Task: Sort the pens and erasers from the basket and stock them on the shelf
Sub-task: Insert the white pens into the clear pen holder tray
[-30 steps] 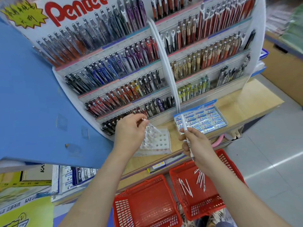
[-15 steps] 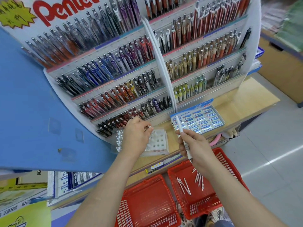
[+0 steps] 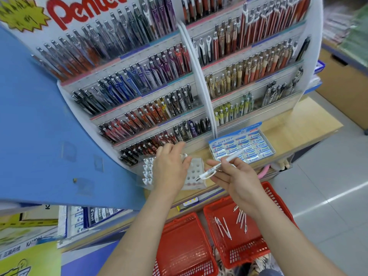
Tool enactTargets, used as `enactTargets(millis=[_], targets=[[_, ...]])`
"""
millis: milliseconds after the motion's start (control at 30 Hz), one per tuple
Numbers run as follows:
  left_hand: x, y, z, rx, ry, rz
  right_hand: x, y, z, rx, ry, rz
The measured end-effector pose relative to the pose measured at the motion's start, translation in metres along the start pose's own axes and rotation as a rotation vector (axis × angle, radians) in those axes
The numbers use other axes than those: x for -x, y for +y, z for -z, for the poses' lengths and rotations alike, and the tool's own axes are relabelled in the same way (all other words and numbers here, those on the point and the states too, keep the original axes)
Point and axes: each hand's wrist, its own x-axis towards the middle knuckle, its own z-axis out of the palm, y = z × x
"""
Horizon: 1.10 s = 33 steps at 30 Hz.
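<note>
Illumination is bright, even and from above; shadows are soft. A white glare streak crosses the glossy grey tiled floor (image 3: 336, 196). Wide-angle distortion bows the white tiered pen display rack (image 3: 201, 100), and the upper-right corner is blurred.

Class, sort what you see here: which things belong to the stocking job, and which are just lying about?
Job: white pen in right hand; left hand at holed tray; loose pens in red basket; eraser box.
Lying about: blue board; yellow sign.
</note>
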Motion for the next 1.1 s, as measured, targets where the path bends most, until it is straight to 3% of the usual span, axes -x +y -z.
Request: enactTargets(millis=[67,200,300,400,500,633,733,867,1100], targets=[[0.014,0.006,0.009,0.186,0.019,0.029,-0.002,-0.001,-0.001,-0.056,-0.003,0.001],[0.039,0.022,0.022,0.821,-0.263,0.341,-0.006,-0.001,-0.005,-0.178,0.003,-0.021],[0.044,0.025,0.027,1.067,-0.224,0.548,-0.006,0.001,-0.007,-0.201,-0.015,-0.028],[0.043,0.023,0.034,1.15,-0.129,0.613,-0.005,0.003,-0.008,-0.189,-0.024,-0.038],[0.037,0.011,0.046,0.999,0.027,0.552,-0.005,0.009,-0.006,0.009,0.03,-0.011],[0.03,-0.011,0.066,0.565,0.191,0.254,-0.015,0.027,0.003,0.374,0.195,0.05],[0.03,-0.014,0.067,0.296,0.194,0.053,-0.024,0.043,0.007,0.624,0.191,0.096],[0.03,-0.015,0.053,0.154,0.154,-0.069,-0.032,0.055,0.007,0.885,0.22,0.141],[0.022,-0.011,0.021,0.088,0.058,-0.097,-0.038,0.06,0.009,0.915,0.227,0.146]])
